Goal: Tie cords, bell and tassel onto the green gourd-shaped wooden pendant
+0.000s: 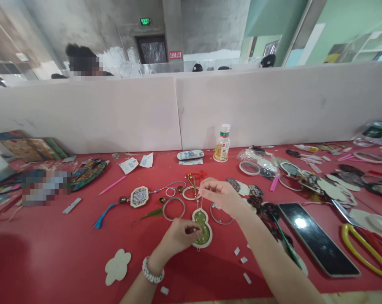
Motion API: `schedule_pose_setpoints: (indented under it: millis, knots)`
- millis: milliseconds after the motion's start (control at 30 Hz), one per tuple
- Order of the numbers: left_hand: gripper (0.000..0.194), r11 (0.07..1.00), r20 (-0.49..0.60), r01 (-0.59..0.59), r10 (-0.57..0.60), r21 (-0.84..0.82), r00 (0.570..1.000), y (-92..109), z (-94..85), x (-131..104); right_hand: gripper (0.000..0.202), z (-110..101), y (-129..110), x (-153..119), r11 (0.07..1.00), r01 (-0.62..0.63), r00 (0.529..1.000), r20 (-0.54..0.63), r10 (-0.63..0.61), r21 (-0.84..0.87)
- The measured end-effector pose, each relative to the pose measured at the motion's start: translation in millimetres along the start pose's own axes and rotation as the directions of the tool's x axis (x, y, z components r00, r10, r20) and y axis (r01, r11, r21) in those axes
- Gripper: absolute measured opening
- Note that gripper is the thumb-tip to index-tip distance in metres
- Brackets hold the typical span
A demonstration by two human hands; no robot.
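Observation:
A gourd-shaped pendant (205, 228) with a green face and a pale rim is in front of me. My left hand (181, 236), wearing a white beaded bracelet (153, 272), has its thumb and forefinger closed at the pendant's left side. Just above, my right hand (220, 194) pinches the thin cord (201, 204) rising from the pendant's top. Its fingertips hide part of the cord. A wooden ring (188, 194) with a green cord and red tassel lies behind the fingers. Bangles (173, 209) flank the pendant.
To the left lie an octagonal pendant (139, 197) with a blue tassel, a pink pencil (112, 185) and a pale cloud-shaped piece (117, 267). A phone (319, 240) and yellow-handled scissors (364, 251) lie right. A small bottle (222, 143) stands before the white partition (273, 109).

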State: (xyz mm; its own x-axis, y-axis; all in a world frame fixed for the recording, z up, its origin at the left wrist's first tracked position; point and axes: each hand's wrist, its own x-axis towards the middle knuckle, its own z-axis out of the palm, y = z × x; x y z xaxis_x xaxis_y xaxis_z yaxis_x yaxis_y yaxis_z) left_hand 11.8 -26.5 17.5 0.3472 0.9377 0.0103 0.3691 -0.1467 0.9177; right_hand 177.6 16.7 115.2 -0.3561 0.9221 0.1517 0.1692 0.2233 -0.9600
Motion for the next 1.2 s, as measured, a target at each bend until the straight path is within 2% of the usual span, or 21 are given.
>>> schedule_pose_setpoints:
  millis: [67,133,200,267,433,633,900,1200]
  knots:
    - [0.029,0.998,-0.019,0.029,-0.030,-0.053,0.999,0.9,-6.4,0.0,0.019,-3.6,0.4,-0.3,1.000,0.006,1.000,-0.005,-0.006,0.004]
    - [0.028,0.994,-0.152,0.017,-0.034,-0.112,0.988,1.9,-10.1,1.4,0.018,-5.4,0.4,-0.4,1.000,0.009,1.000,-0.005,-0.009,0.007]
    - [0.026,0.983,-0.288,-0.024,-0.030,-0.183,0.957,2.6,-10.6,3.2,0.018,-5.2,-0.2,-0.4,1.000,0.011,1.000,0.010,-0.011,0.001]
    - [0.031,0.962,-0.334,-0.056,-0.038,-0.267,0.942,2.5,-9.1,4.3,0.017,-3.0,-1.3,-0.5,1.000,0.004,0.999,0.032,-0.004,-0.013]
    - [0.035,0.906,-0.281,-0.074,-0.051,-0.417,0.958,-0.7,-4.4,4.0,0.017,7.4,-2.9,-0.4,0.999,-0.035,0.994,0.101,0.035,-0.007]
    - [0.023,0.888,-0.279,-0.060,-0.079,-0.457,0.957,-3.3,-0.5,4.5,0.014,15.0,5.7,2.7,1.000,-0.007,0.991,0.131,0.005,0.017]
    - [0.026,0.839,-0.174,0.050,-0.170,-0.542,0.970,-4.0,2.1,5.1,0.015,9.8,9.0,5.2,1.000,-0.020,0.998,0.060,0.021,-0.017]
    - [0.030,0.876,-0.104,0.107,-0.176,-0.471,0.979,-1.1,3.7,5.7,0.020,-2.6,9.0,7.4,1.000,-0.014,0.999,-0.045,0.013,-0.010]
